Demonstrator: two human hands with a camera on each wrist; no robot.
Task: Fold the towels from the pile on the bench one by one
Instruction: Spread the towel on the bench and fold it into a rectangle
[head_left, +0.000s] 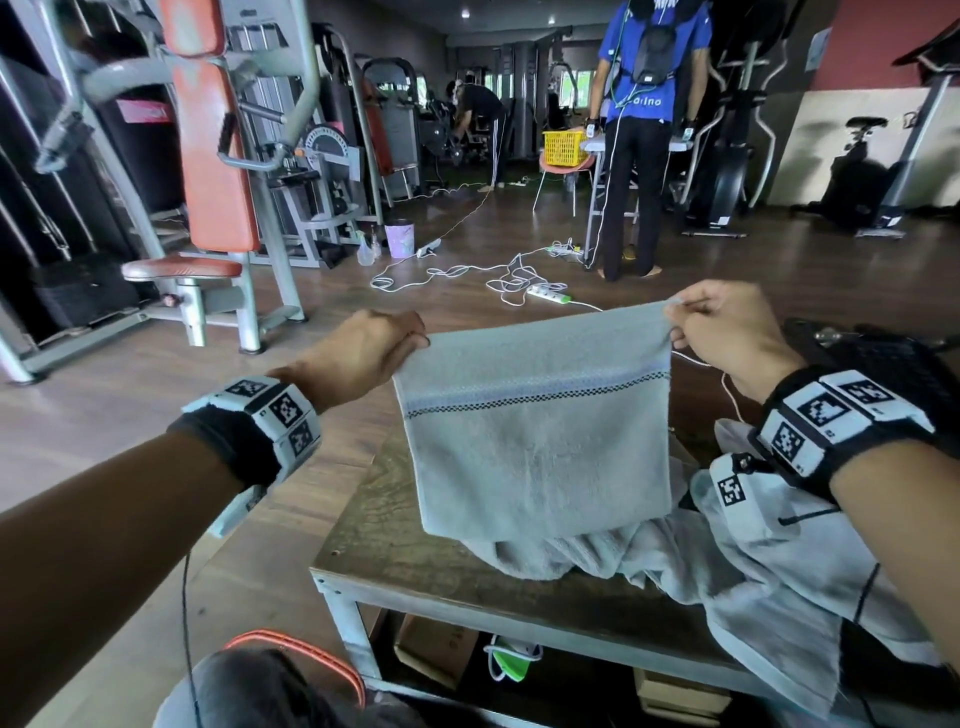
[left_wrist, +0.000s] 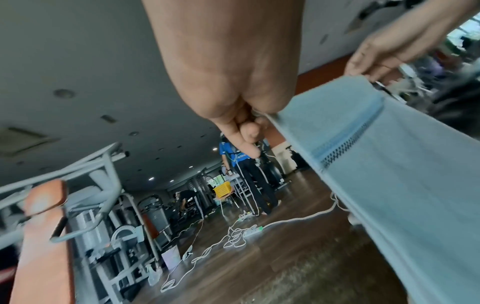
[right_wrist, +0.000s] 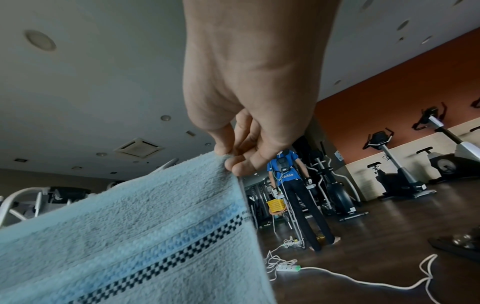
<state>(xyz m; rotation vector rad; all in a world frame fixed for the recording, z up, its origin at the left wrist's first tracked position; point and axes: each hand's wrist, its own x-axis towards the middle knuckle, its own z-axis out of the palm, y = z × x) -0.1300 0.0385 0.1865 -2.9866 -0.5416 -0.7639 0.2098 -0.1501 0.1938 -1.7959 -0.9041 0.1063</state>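
The left hand (head_left: 363, 348) and right hand (head_left: 727, 332) each pinch 1 top corner of a grey towel (head_left: 540, 431), which hangs flat above the tabletop (head_left: 395, 545). The pile (head_left: 675, 561) is still unfolded below; I see no folded towel, so the task looks early.

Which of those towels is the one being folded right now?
The pale blue towel with the checkered stripe: the left hand and right hand pinch its top corners, so it hangs spread out. The others lie crumpled in the pile on the bench.
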